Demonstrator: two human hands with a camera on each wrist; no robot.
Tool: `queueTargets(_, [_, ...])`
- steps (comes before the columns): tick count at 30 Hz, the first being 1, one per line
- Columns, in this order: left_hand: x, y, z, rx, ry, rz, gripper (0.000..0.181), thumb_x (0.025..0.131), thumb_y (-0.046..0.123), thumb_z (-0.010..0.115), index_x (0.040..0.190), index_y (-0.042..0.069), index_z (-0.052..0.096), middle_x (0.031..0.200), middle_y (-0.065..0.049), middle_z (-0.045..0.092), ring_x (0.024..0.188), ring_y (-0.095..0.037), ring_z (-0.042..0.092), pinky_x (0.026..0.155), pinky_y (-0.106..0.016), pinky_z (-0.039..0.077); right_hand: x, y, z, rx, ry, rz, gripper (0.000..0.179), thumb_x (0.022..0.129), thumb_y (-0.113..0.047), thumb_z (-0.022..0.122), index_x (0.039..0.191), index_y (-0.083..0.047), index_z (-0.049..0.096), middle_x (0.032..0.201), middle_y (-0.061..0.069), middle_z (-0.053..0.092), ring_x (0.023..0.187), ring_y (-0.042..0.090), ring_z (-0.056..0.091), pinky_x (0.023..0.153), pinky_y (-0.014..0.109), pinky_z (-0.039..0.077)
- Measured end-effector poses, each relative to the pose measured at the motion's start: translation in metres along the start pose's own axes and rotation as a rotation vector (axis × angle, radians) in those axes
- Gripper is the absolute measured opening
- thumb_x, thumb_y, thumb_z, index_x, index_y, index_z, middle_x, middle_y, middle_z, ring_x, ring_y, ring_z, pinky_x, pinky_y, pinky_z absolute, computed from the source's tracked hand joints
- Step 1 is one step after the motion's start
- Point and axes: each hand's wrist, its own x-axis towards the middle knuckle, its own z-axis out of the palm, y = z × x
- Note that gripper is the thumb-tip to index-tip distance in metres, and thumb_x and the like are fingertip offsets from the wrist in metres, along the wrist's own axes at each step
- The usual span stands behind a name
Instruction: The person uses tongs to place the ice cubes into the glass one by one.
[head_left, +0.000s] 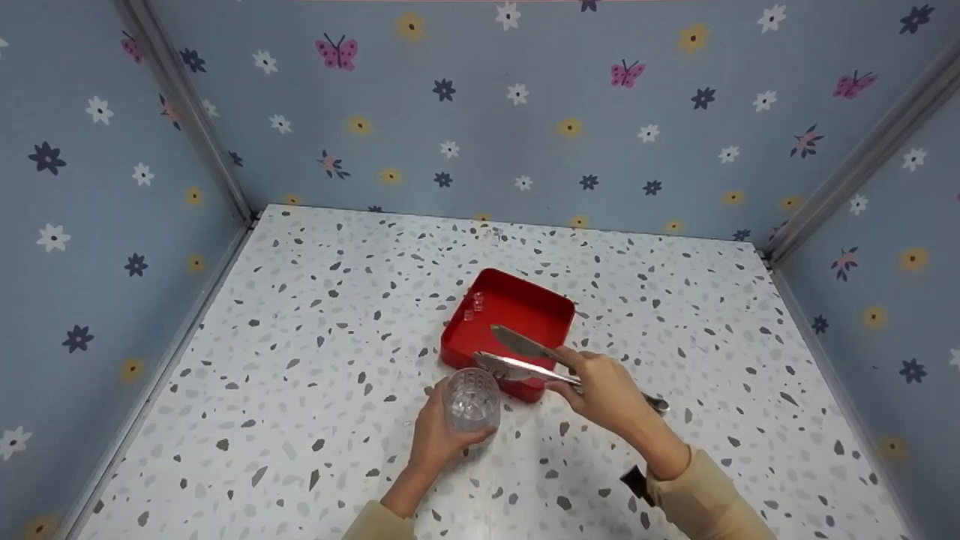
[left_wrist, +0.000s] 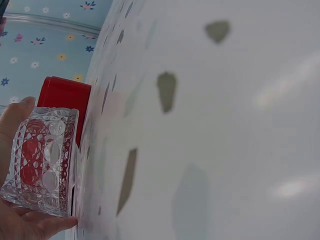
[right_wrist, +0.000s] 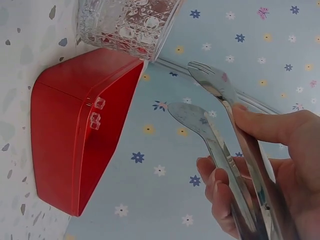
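A clear patterned glass [head_left: 472, 401] stands on the table in front of the red box, with my left hand [head_left: 439, 435] curled round its side. In the left wrist view its cut-glass wall [left_wrist: 42, 155] shows between thumb and fingers. My right hand [head_left: 607, 390] grips metal tongs [head_left: 536, 367], their tips apart with nothing between them, over the near side of the box. The red box [head_left: 517, 285] is shallow and open at the top. Several small clear cubes [head_left: 474, 306] lie inside it at the left.
White speckled tabletop [head_left: 337, 337] surrounds the box and glass. Blue flowered panels [head_left: 480, 150] rise at the back and both sides. A small black item [head_left: 636, 481] shows beside the right sleeve [head_left: 709, 495].
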Motion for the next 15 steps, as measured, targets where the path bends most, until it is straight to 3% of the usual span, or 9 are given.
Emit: queueTargets(15, [0.001, -0.002, 0.001, -0.003, 0.014, 0.022, 0.097, 0.053, 0.041, 0.082, 0.128, 0.003, 0.035, 0.119, -0.013, 0.051, 0.109, -0.027, 0.048, 0.089, -0.040, 0.041, 0.013, 0.013, 0.012, -0.009, -0.060, 0.077, 0.032, 0.075, -0.024, 0.071, 0.098, -0.004, 0.059, 0.055, -0.004, 0.046, 0.045, 0.008, 0.035, 0.043, 0.025, 0.032])
